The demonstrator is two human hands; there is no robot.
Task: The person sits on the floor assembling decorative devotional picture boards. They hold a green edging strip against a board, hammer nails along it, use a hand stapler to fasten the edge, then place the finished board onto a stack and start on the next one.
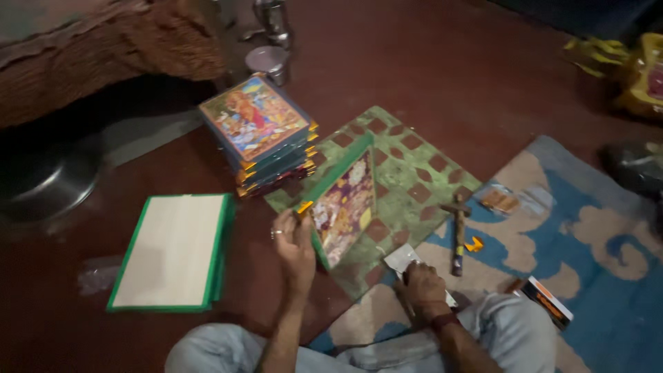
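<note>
Left hand (293, 242) pinching green-framed picture (342, 204) at its lower corner, tilted up on edge over green mat (414, 166); right hand (421, 287) closed on pale flat piece (400, 259); likely light, stiff, glazing possibly fragile; best gripped along frame edges.

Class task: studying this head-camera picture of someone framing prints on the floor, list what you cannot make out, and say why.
- Head view: what the right hand grips is hidden by its fingers; only a pale flat sheet shows.
- The green-framed picture held by the left hand is tilted and blurred, so its image is unreadable.
- The small metal tin is too dim to identify.
- The yellow bag is cut off by the right edge.
</note>
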